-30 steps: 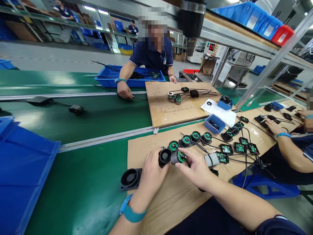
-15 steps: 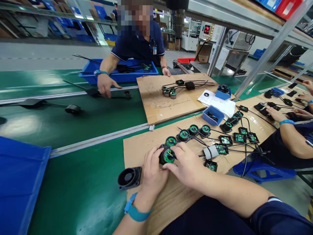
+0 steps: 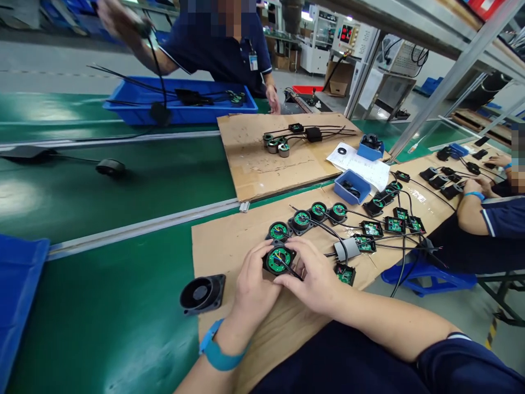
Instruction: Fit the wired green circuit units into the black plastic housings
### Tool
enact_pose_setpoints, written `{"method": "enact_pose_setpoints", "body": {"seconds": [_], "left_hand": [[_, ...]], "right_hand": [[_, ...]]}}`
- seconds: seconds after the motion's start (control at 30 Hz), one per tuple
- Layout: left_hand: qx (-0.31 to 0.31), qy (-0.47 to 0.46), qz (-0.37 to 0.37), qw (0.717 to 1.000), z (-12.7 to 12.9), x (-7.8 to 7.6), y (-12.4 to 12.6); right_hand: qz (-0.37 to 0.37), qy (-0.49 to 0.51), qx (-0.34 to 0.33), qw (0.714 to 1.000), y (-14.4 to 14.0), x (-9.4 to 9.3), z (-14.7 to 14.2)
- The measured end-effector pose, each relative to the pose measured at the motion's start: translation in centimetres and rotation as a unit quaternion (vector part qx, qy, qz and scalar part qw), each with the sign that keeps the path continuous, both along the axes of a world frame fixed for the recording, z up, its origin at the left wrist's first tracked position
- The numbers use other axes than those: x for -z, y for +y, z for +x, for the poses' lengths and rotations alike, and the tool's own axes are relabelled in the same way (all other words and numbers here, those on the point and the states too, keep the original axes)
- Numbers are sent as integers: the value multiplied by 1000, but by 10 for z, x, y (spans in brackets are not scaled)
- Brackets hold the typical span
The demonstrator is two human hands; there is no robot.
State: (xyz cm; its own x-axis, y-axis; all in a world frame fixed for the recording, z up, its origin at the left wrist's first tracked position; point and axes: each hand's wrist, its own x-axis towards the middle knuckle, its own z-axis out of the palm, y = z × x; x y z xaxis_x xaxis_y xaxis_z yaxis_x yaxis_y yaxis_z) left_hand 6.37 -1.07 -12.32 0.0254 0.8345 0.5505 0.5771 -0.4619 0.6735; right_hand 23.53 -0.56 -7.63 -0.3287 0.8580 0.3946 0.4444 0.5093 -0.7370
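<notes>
Close to the near edge of the bench, on a sheet of cardboard (image 3: 229,251), two bare hands meet around one small round black part with a green circuit board (image 3: 279,259) on its face. The left hand (image 3: 252,287), with a blue wristband (image 3: 215,350) on that wrist, curls its fingers against the part's left side. The right hand (image 3: 314,276) closes around the right side, thumb and fingertips pressing a thin black wire across the green face. Just left of the cardboard, a black fan housing (image 3: 203,294) lies on the green bench surface (image 3: 123,306). Just beyond the hands, a row of similar round green-faced parts (image 3: 301,220) runs toward the right, with black cables, a grey box (image 3: 346,249) and several small square green boards (image 3: 394,224) beside them. A small blue tray (image 3: 349,186) sits further back, near white papers (image 3: 361,167). At the right edge a second person's forearm (image 3: 471,210) rests on the cardboard. Across the green conveyor belt (image 3: 123,180), on a second cardboard sheet (image 3: 254,158), lie more round parts. At the far edge a third person in a dark shirt (image 3: 221,49) lifts a black cable above a long blue bin (image 3: 180,104).
</notes>
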Motion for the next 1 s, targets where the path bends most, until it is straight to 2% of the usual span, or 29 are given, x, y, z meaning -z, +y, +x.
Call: {"method": "enact_pose_setpoints", "body": {"seconds": [0.13, 0.23, 0.33, 0.43, 0.5, 0.57, 0.7, 0.87, 1.0], "left_hand": [[13, 31, 14, 999, -6, -1, 1], [26, 55, -10, 998, -13, -2, 4], [81, 64, -123, 987, -27, -6, 7], [135, 25, -271, 953, -45, -13, 9], [144, -40, -305, 940, -55, -19, 11], [125, -130, -269, 946, -59, -22, 13], [17, -248, -168, 954, -52, -23, 15], [-41, -284, -126, 950, -43, -21, 15], [-58, -301, -120, 944, -42, -20, 15]], "right_hand": [[49, -17, -17, 998, 3, 7, -4], [72, -25, -18, 997, 8, 17, -8], [49, -39, -30, 998, 12, 25, -10], [58, -61, -22, 996, 9, 27, -12], [76, -79, -13, 994, 6, 26, -13], [52, -137, -15, 989, 5, 28, -16], [-36, -270, -38, 961, 9, 31, -22], [51, -229, -33, 971, 7, 30, -25], [10, -301, -30, 953, 5, 36, -28]]}}
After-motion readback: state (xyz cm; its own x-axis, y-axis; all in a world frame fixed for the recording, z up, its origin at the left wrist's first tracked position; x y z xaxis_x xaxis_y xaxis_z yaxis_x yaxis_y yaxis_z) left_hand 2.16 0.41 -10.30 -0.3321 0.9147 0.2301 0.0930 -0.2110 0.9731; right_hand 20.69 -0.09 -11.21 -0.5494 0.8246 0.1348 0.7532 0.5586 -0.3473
